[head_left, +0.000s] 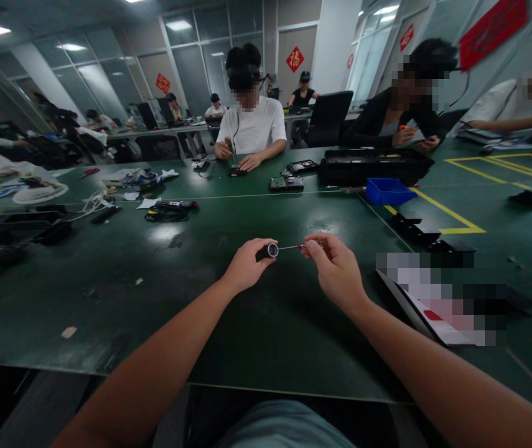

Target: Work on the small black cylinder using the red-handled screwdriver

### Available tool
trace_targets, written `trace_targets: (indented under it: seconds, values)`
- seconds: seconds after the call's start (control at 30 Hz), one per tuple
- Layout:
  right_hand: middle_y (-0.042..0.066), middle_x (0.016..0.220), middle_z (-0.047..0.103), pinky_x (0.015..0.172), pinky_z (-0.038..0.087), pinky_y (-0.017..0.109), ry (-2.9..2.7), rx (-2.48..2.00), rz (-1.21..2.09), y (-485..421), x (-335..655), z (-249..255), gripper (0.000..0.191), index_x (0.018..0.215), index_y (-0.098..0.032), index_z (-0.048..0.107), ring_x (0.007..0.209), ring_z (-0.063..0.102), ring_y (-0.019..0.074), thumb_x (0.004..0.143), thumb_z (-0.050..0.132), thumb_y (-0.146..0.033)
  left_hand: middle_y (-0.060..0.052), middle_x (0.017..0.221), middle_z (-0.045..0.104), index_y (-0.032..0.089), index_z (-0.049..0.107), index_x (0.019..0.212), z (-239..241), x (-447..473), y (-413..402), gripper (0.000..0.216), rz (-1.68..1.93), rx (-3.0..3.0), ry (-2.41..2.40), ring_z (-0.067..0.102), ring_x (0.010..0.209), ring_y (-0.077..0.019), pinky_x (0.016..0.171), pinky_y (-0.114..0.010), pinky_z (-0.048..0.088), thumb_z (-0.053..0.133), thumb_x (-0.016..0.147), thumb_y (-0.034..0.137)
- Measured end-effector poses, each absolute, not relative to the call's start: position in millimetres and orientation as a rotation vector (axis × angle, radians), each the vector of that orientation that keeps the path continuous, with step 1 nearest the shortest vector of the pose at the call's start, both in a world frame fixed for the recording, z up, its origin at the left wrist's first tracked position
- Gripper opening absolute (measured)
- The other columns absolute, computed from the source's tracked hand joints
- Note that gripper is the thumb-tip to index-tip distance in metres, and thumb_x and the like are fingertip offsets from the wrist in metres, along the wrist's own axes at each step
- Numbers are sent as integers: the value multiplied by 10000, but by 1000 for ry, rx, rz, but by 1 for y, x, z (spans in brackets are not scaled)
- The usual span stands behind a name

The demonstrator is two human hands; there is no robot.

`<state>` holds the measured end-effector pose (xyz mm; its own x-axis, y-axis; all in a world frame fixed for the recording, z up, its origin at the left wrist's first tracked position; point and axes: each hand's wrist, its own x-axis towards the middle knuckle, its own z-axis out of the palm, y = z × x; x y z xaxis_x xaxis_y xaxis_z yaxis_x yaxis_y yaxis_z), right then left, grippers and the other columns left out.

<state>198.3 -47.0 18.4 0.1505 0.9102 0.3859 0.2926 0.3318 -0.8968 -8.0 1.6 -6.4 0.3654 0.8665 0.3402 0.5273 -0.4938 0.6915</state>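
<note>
Above the middle of the green table, my left hand [246, 266] grips a small black cylindrical part [272, 250] between thumb and fingers. Its round end, with a silver ring, faces right. My right hand [338, 269] is closed around a screwdriver [288, 248] with a thin metal shaft and some red near the fingers. The shaft points left, and its tip meets the ringed end; whether it sits inside I cannot tell. Most of the screwdriver's handle is hidden by my right fingers.
A white-and-red flat item [434, 317], partly blurred out, lies right of my right forearm. Farther off are black angled pieces [417, 231], a blue bin [389, 191], a long black case [375, 167], a circuit board [287, 183] and a cabled black tool [170, 211]. A person [251, 127] works opposite.
</note>
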Motion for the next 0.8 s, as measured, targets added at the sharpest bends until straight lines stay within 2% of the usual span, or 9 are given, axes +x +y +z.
trace_targets:
  seconds: [0.2, 0.37, 0.43, 0.63, 0.8]
  values:
    - [50, 848, 734, 720, 497, 360, -1444, -1273, 601, -46, 201, 19, 281, 999, -207, 675, 771, 682, 211, 951, 557, -457, -53, 1251, 684, 231, 661, 1247, -5, -8, 0, 384, 960, 2177, 1207, 607, 1199, -236, 1086, -428, 440, 700, 875, 144]
    - [-1, 593, 625, 573, 391, 310, -1498, -1417, 501, -49, 202, 27, 412, 699, -215, 630, 547, 557, 158, 917, 582, -561, -52, 1238, 691, 226, 667, 1234, -4, -8, 0, 375, 959, 2189, 1189, 615, 1186, -231, 1070, -424, 449, 709, 872, 137]
    - [-12, 549, 589, 548, 358, 302, -1500, -1430, 473, -49, 201, 29, 440, 641, -220, 592, 510, 512, 144, 906, 590, -571, -53, 1234, 693, 227, 669, 1232, -4, -8, 0, 374, 956, 2196, 1183, 616, 1182, -231, 1065, -424, 451, 711, 871, 136]
    - [-6, 580, 609, 538, 353, 301, -1528, -1410, 464, -49, 201, 29, 383, 702, -215, 640, 522, 518, 149, 900, 601, -540, -53, 1230, 693, 227, 666, 1235, -6, -9, 1, 375, 965, 2209, 1172, 619, 1173, -231, 1055, -425, 457, 718, 871, 152]
    - [16, 663, 670, 575, 429, 318, -1560, -1328, 503, -48, 202, 26, 309, 821, -204, 684, 589, 601, 178, 897, 625, -498, -56, 1217, 695, 231, 668, 1232, -7, -10, 2, 377, 983, 2208, 1165, 625, 1160, -234, 1047, -434, 462, 721, 866, 156]
